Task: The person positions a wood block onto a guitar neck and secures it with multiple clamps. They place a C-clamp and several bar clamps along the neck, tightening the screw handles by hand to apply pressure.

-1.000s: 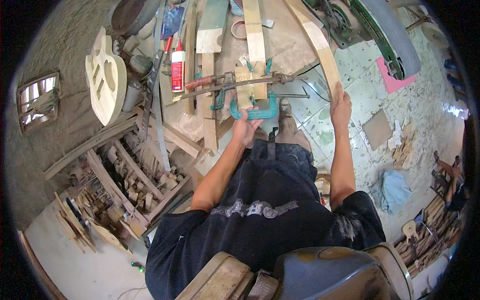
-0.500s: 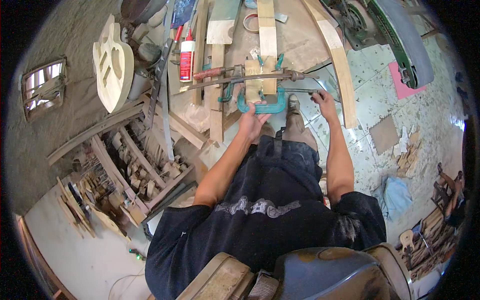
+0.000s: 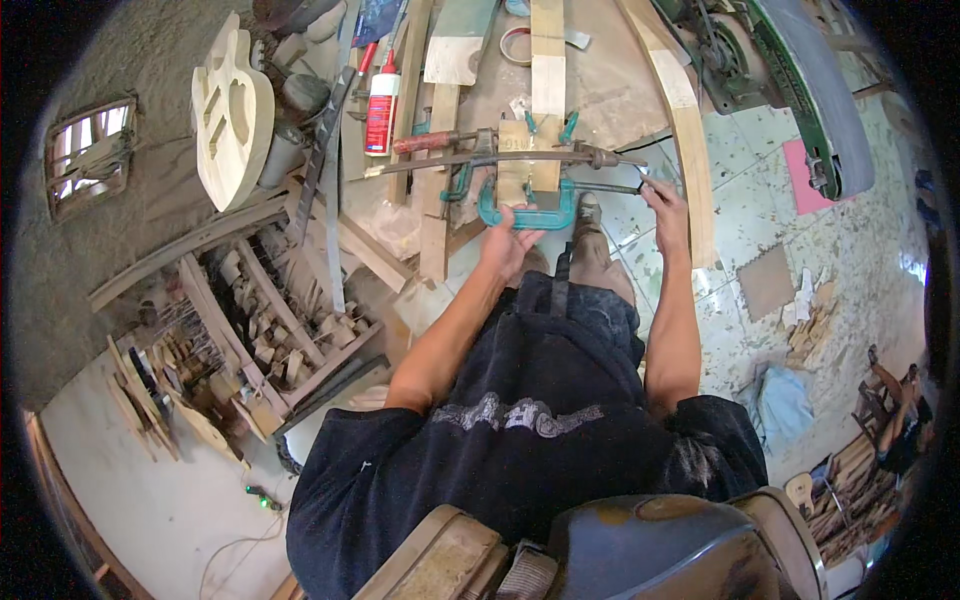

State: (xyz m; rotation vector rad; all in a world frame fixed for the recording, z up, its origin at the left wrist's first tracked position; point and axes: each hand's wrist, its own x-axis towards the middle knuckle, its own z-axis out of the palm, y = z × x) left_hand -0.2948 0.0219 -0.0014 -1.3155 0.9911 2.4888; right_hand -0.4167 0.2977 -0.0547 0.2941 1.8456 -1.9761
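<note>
My left hand [image 3: 508, 247] curls its fingers around the lower frame of a teal C-clamp [image 3: 530, 221], palm turned up. At the right end of the clamp's screw, my right hand [image 3: 666, 208] closes its fingers on the dark screw rod [image 3: 610, 187]. The C-clamp sits at the near end of a wooden block [image 3: 516, 165] joined to a long wooden strip [image 3: 548, 80]. Across the block lies a bar clamp with a red handle [image 3: 425, 143]. Small teal clamp parts [image 3: 569, 127] stick up beside the block.
A white and red glue bottle [image 3: 381, 112] and a tape roll [image 3: 514, 46] are on the bench. A guitar-shaped wooden body [image 3: 232, 115] stands at left, above a bin of offcuts [image 3: 290, 330]. A curved wooden strip [image 3: 685, 120] and a green machine [image 3: 790, 80] are at right.
My right hand has shifted slightly right, and its fingers are now straighter around the screw end. My left hand keeps its hold on the C-clamp. The whole view has shifted a little.
</note>
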